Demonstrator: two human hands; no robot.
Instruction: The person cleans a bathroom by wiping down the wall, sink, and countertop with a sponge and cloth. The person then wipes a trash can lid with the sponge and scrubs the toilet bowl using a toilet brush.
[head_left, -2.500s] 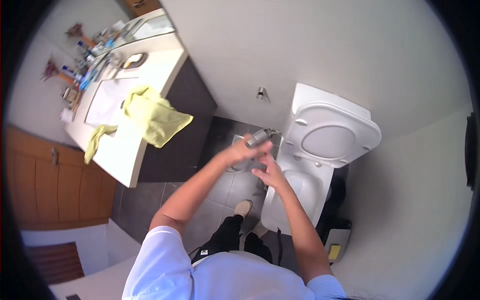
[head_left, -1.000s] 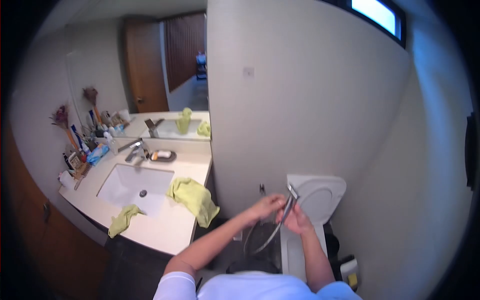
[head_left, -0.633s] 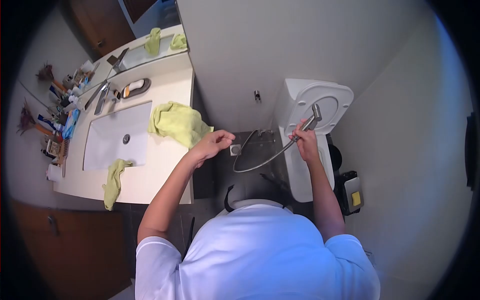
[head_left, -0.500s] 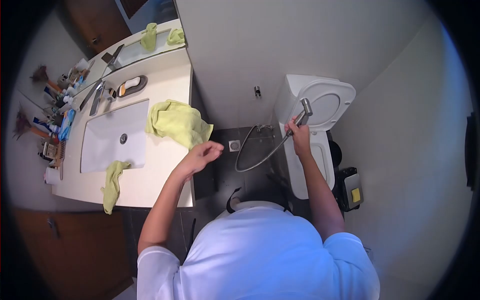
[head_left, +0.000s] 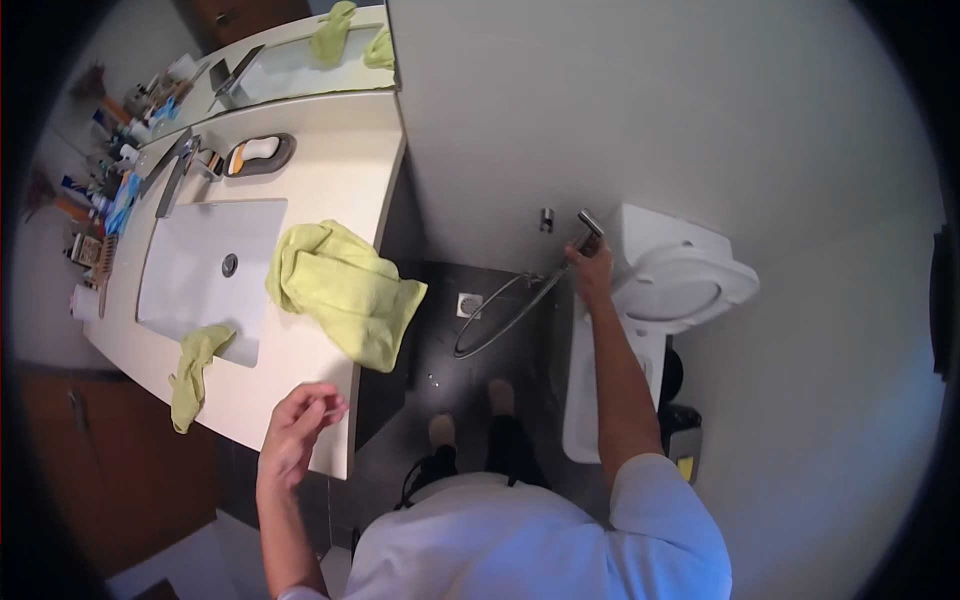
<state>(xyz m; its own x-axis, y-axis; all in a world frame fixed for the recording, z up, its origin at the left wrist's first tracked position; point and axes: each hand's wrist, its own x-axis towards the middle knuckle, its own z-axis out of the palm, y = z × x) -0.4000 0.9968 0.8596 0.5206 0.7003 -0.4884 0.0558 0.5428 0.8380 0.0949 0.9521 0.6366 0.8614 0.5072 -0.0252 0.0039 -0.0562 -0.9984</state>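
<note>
My right hand (head_left: 594, 272) is wrapped round a metal bidet sprayer (head_left: 589, 224), close to the wall and just left of the toilet tank. From the sprayer a flexible metal hose (head_left: 513, 325) hangs in a loop above the floor. My left hand (head_left: 298, 432) is above the front corner of the counter with loosely curled fingers, partly apart, and nothing visible in them. Beyond it, a yellow-green cloth (head_left: 345, 290) lies crumpled over the counter's right edge. A smaller yellow-green cloth (head_left: 197, 375) drapes over the sink's front rim.
The white counter (head_left: 340, 140) holds a sink (head_left: 190, 300), a faucet (head_left: 178, 180) and a soap dish (head_left: 285, 152); toiletries crowd its left end. On the right stands a toilet (head_left: 590, 425) with its lid raised. An empty wall holder (head_left: 547, 220) is near the sprayer. A drain (head_left: 470, 306) is in the floor.
My right hand has brought the sprayer from over the toilet leftward toward the wall holder. My left hand has moved away from the larger cloth, back over the counter's front corner. The view has shifted.
</note>
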